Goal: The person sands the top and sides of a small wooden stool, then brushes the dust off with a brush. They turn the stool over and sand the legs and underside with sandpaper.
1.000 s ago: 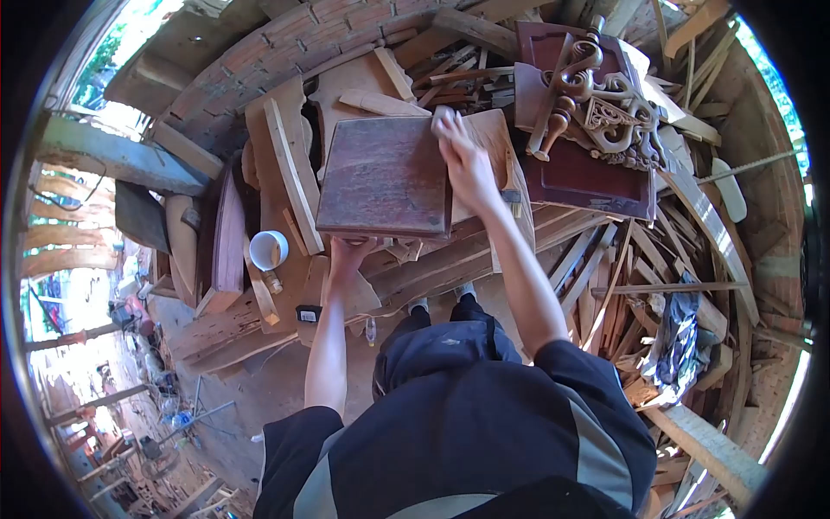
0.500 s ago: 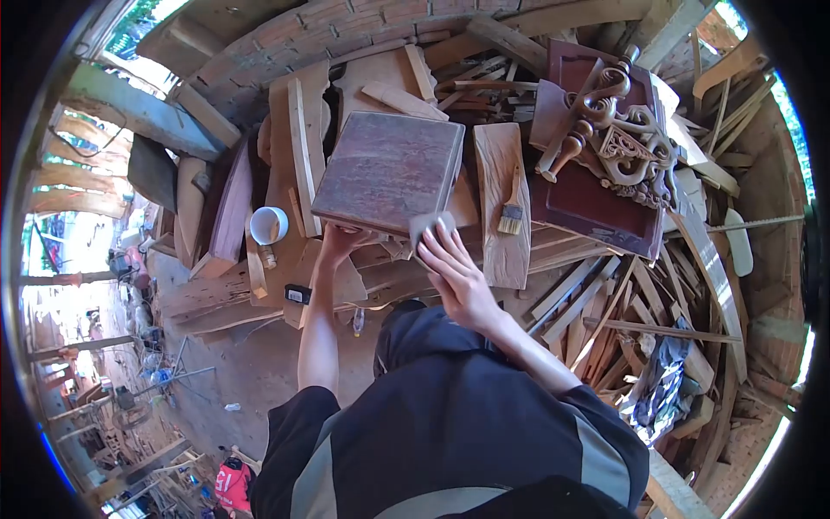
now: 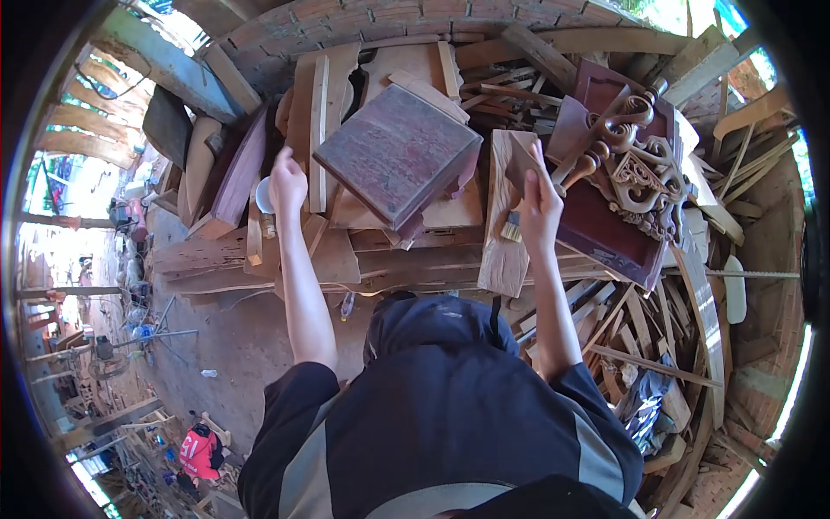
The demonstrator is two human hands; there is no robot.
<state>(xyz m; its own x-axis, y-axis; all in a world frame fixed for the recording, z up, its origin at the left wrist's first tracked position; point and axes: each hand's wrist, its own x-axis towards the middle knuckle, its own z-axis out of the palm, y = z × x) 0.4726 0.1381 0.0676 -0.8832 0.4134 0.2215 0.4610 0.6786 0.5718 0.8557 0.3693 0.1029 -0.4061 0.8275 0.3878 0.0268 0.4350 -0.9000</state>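
Note:
A small square wooden piece with a worn dark reddish top [image 3: 398, 156] sits turned on the bench, its underside mostly hidden. My left hand [image 3: 289, 183] is off to its left, beside a white cup [image 3: 264, 196] that it partly covers; the hand looks empty, with its fingers partly extended. On the other side, my right hand [image 3: 543, 208] grips a flat grey-brown sanding pad [image 3: 520, 163], raised over a pale wooden board [image 3: 503, 270]. A paintbrush [image 3: 512, 229] lies on that board, close by the right wrist.
Carved wooden ornaments [image 3: 635, 164] rest on a dark red panel [image 3: 618, 246] at the right. Offcuts [image 3: 640, 320] are heaped below them. Planks [image 3: 238, 186] lean at the left. A person in a red shirt [image 3: 199, 451] is low at the far left.
Both hands have come away from the square wooden piece, the left one leftward, the right one rightward with the sanding pad. The piece has turned so a corner points toward me.

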